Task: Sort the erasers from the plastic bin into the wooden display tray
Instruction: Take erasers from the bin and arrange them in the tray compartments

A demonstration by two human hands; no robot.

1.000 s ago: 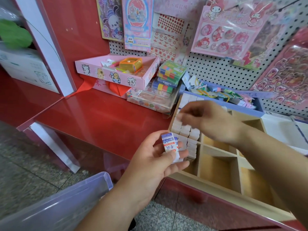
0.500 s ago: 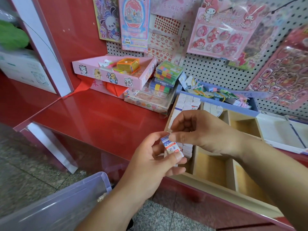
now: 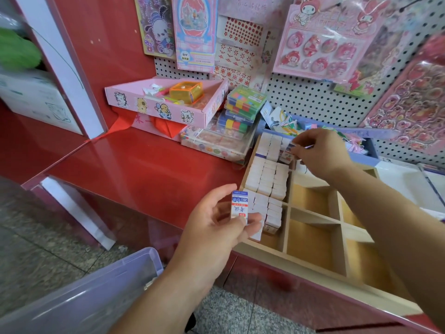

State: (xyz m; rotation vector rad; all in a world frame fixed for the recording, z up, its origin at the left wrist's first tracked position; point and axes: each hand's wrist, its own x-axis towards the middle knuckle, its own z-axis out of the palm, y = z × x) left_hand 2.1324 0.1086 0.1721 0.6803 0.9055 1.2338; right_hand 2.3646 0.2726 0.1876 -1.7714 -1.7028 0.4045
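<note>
My left hand (image 3: 216,227) holds a small stack of white erasers (image 3: 239,207) with blue and red print, in front of the wooden display tray (image 3: 310,215). My right hand (image 3: 320,150) is over the tray's far end and pinches one eraser (image 3: 287,153) at the back of the left column. That left column is packed with rows of white erasers (image 3: 267,179). The other compartments show bare wood. A corner of the clear plastic bin (image 3: 96,290) lies at the bottom left, its inside hidden.
The tray sits on a red counter (image 3: 134,162). Behind it stand a pink cardboard box (image 3: 163,102) with an orange case, stacked colourful boxes (image 3: 243,109), a blue bin of trinkets (image 3: 356,141), and a pegboard with sticker packs (image 3: 325,44). A white tray (image 3: 409,186) lies to the right.
My right hand took one eraser from the stack in my left hand and carried it to the far end of the tray's left column. My left hand stayed near the tray's front.
</note>
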